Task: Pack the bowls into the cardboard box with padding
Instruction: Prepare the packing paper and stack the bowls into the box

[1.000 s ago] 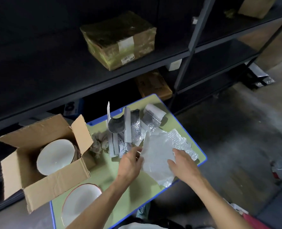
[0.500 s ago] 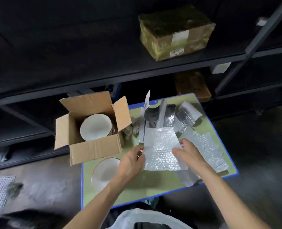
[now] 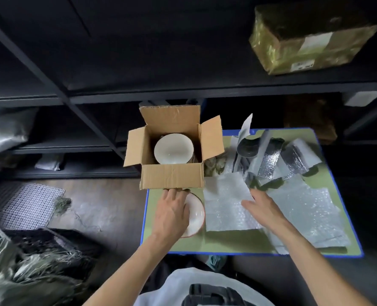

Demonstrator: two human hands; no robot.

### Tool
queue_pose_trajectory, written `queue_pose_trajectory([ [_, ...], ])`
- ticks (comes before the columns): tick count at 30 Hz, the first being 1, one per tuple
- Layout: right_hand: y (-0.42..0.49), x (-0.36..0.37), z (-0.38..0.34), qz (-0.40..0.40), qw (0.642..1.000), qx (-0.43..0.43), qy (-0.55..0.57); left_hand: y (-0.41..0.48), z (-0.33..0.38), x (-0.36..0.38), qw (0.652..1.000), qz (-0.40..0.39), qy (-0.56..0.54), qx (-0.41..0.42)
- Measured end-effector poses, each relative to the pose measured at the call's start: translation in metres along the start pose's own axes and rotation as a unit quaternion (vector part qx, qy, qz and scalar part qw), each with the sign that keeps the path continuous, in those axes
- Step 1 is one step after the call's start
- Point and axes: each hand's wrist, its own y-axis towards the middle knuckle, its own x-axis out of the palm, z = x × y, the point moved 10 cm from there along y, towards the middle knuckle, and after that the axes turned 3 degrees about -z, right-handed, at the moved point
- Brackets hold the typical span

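Spread-fingered left grip (image 3: pixel 173 212) is resting on the loose bowl (image 3: pixel 196 215) while flat, straight-fingered right grip (image 3: pixel 263 209) is pinning bubble wrap (image 3: pixel 224 206), probably awaiting it.

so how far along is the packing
One bowl sits in the open cardboard box. In hand: the left hand rests on the second bowl on the green mat, the right hand lies on a bubble wrap sheet. Left: that bowl and padding go in.

Open-topped cardboard box (image 3: pixel 172 177), flaps (image 3: pixel 212 138) standing around it, shelf rail (image 3: pixel 183 96) close behind
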Motion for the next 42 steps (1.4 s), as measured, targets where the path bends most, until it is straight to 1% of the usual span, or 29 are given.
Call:
queue_pose_trajectory([
  [3,-0.002,0.009,-0.007,-0.016,1.000,0.006,-0.002,0.001,-0.020,-0.001,0.998,-0.032,0.040,-0.040],
  [7,0.000,0.014,-0.006,-0.005,1.000,0.000,-0.021,0.006,-0.036,0.002,0.990,-0.071,0.098,-0.079],
  [9,0.001,0.016,-0.006,0.000,1.000,-0.001,-0.024,0.008,-0.044,0.004,0.986,-0.087,0.103,-0.102],
  [11,0.000,0.017,-0.009,-0.003,1.000,-0.008,-0.024,0.008,-0.051,0.008,0.983,-0.106,0.092,-0.116],
  [14,-0.003,0.018,-0.007,-0.008,1.000,0.003,-0.023,0.007,-0.054,0.012,0.983,-0.126,0.074,-0.112],
  [17,-0.006,0.018,0.000,-0.007,1.000,0.022,0.003,0.000,-0.053,0.012,0.986,-0.122,0.042,-0.104],
  [21,-0.007,0.021,0.008,-0.009,0.999,0.025,0.021,-0.012,-0.048,0.006,0.988,-0.111,-0.010,-0.107],
  [25,-0.009,0.020,0.012,0.001,0.999,0.019,0.038,-0.019,-0.028,0.002,0.987,-0.108,-0.076,-0.087],
  [28,-0.015,0.018,0.011,-0.001,0.998,0.013,0.059,-0.021,-0.006,-0.001,0.980,-0.112,-0.142,-0.081],
  [30,-0.020,0.013,0.016,0.009,0.998,0.014,0.066,-0.019,0.010,-0.003,0.976,-0.121,-0.166,-0.075],
  [34,-0.033,-0.001,0.020,0.036,0.993,-0.013,0.114,-0.010,0.044,-0.011,0.975,-0.119,-0.184,-0.048],
  [36,-0.041,-0.007,0.021,0.045,0.990,-0.010,0.130,-0.006,0.059,-0.012,0.971,-0.126,-0.200,-0.034],
  [38,-0.045,-0.008,0.025,0.038,0.987,-0.014,0.158,-0.002,0.070,-0.012,0.968,-0.136,-0.211,-0.028],
  [42,-0.056,-0.006,0.029,0.011,0.966,-0.022,0.258,0.005,0.080,-0.010,0.964,-0.144,-0.222,-0.024],
])
